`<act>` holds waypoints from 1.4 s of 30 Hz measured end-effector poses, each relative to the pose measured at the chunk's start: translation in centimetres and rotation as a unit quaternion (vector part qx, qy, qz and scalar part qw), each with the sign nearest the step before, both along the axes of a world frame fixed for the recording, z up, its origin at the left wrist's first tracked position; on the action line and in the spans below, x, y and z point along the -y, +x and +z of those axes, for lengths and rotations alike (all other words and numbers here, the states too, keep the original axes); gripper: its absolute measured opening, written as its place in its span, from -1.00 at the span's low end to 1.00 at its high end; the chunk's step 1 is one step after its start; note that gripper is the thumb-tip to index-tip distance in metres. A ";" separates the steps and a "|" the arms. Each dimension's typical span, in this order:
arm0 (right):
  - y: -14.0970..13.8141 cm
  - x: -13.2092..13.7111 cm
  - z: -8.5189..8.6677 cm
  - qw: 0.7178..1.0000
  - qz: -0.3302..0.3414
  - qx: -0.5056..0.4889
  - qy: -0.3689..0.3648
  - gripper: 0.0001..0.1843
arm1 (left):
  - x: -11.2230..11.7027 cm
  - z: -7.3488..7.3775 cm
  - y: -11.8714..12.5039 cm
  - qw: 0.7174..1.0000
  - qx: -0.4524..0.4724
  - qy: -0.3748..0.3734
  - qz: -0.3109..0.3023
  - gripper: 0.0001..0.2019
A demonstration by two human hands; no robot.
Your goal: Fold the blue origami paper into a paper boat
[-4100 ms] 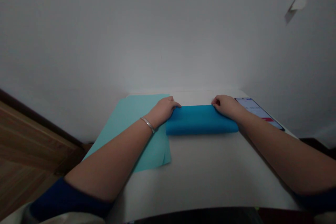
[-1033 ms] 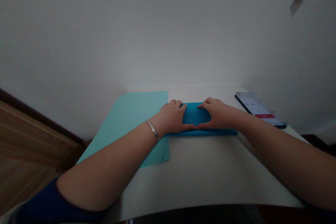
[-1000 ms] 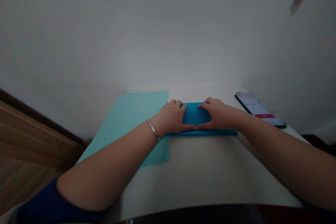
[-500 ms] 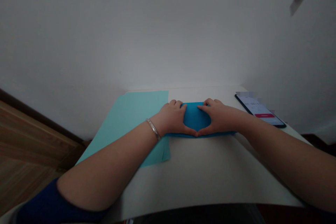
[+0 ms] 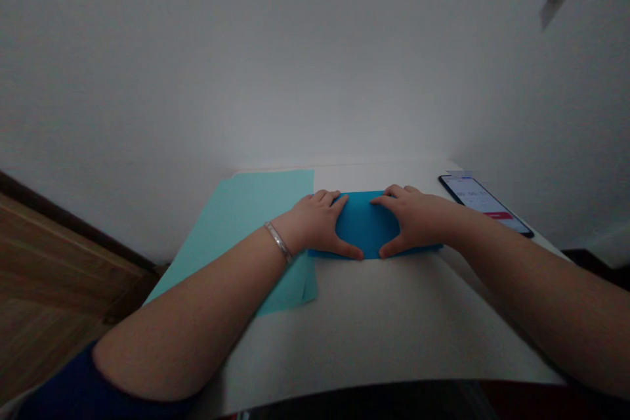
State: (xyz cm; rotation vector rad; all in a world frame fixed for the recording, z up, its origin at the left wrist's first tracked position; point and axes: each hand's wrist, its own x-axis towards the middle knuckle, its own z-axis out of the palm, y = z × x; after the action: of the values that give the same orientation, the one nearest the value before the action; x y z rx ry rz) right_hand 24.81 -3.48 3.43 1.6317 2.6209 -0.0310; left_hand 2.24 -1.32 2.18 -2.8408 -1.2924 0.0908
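On the white table [image 5: 384, 321], both hands [image 5: 319, 223] [image 5: 417, 216] splay palm-down across blue paper [image 5: 367, 223].

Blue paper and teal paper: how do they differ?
The blue paper is darker and looks smaller; the teal paper is paler and looks larger. The left hand and right hand touch the blue paper; the left forearm crosses over the teal paper. Both papers lie on the white table.

I count two hands [image 5: 322, 223] [image 5: 418, 216], one bracelet [image 5: 278, 240], one phone [image 5: 485, 203], one blue sheet [image 5: 367, 226]. I see at least two pale green sheets [image 5: 251, 213].
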 end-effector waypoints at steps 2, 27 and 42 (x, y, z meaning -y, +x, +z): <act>0.2 0.0 0.0 1.000 -0.006 0.007 -0.005 0.17 | -0.2 0.0 -0.2 1.000 -0.006 -0.020 0.000 0.27; 5.3 -0.6 -0.5 0.995 -0.069 0.034 -0.056 -0.20 | -1.6 0.2 -2.7 0.987 -0.088 -0.135 0.019 0.32; 3.7 0.8 -0.8 0.997 0.019 -0.001 -0.070 -0.02 | -0.9 -0.1 -1.6 0.989 -0.097 -0.109 0.036 0.37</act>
State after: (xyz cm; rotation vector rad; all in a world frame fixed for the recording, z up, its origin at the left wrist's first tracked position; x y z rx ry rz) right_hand 28.52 -4.27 2.60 1.5375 2.5844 -0.2105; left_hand 0.68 -0.40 2.05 -2.8660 -1.4223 0.5255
